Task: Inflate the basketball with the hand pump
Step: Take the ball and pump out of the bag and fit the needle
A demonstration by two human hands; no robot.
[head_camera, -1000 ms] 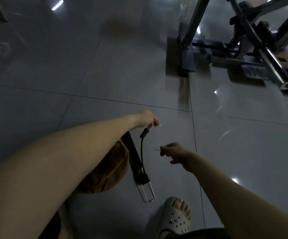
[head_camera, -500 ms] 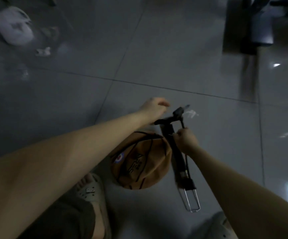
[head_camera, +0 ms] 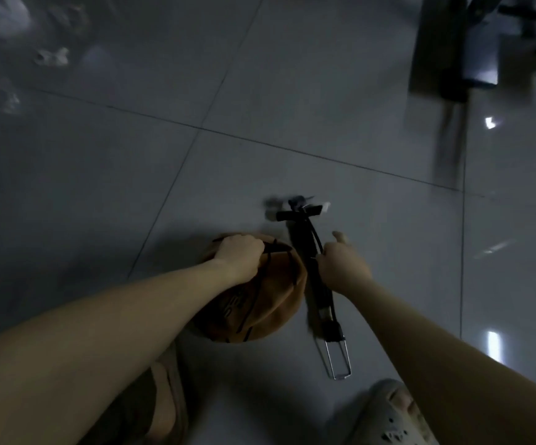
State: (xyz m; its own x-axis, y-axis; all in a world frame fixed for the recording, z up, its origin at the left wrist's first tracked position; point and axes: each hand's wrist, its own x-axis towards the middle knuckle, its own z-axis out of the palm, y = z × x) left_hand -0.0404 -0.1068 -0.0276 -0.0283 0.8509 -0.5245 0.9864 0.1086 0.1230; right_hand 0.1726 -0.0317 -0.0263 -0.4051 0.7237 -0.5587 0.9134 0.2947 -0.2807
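A flat, crumpled orange basketball point(head_camera: 270, 303) lies on the grey tiled floor in front of me. My left hand point(head_camera: 238, 253) grips its upper edge with curled fingers. Just right of the ball lies the black hand pump point(head_camera: 305, 252), its T-handle point(head_camera: 298, 215) pointing away and its wire foot bracket point(head_camera: 339, 359) toward me. My right hand point(head_camera: 340, 260) pinches the pump's thin black hose beside the barrel, thumb sticking up. The needle end of the hose is hidden in my fingers.
My two sandalled feet point(head_camera: 391, 415) frame the bottom of the view. A dark metal gym frame point(head_camera: 446, 59) stands at the upper right. Blurred pale clutter point(head_camera: 51, 56) lies at the upper left.
My left hand has let go of the pump handle and dropped onto the ball. The pump now lies on the floor, and my right hand has slid down along the hose.
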